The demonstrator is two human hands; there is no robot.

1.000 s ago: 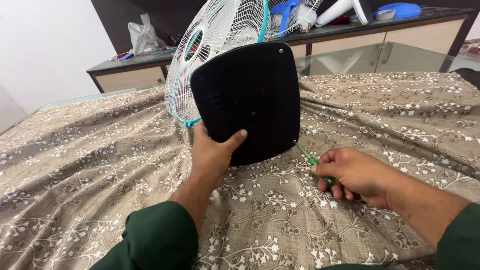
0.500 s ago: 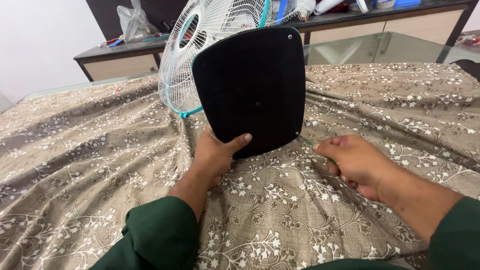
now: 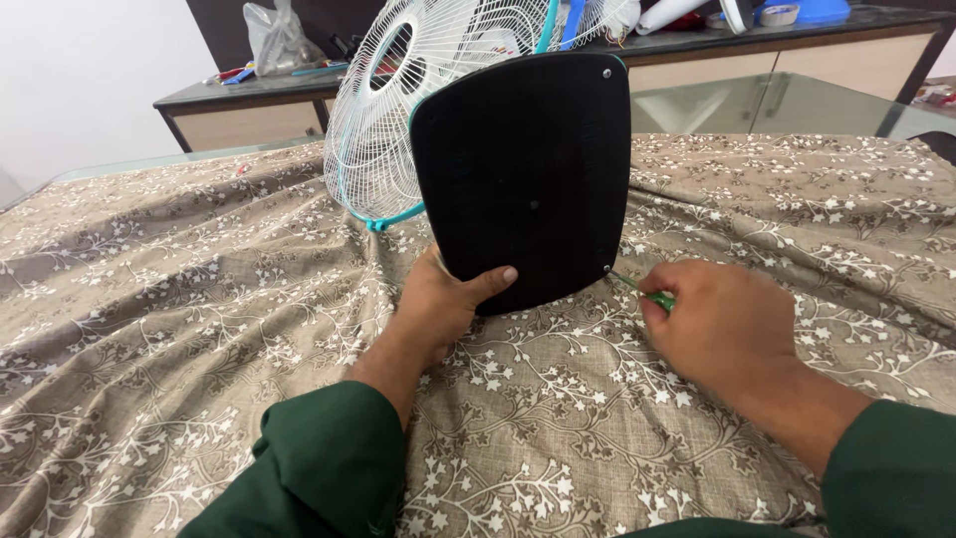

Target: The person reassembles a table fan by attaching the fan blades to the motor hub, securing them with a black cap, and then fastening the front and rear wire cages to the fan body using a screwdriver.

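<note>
Now screwdriver (image 3: 649, 292) back at fan base (image 3: 526, 179)

A big brown cloth with white flowers (image 3: 179, 329) covers the glass table (image 3: 757, 100) and lies in soft folds. Behind it stands a long dark counter (image 3: 249, 95). On it sit a clear plastic bag (image 3: 277, 40), a tape roll (image 3: 779, 14) and a blue thing (image 3: 825, 10).
</note>
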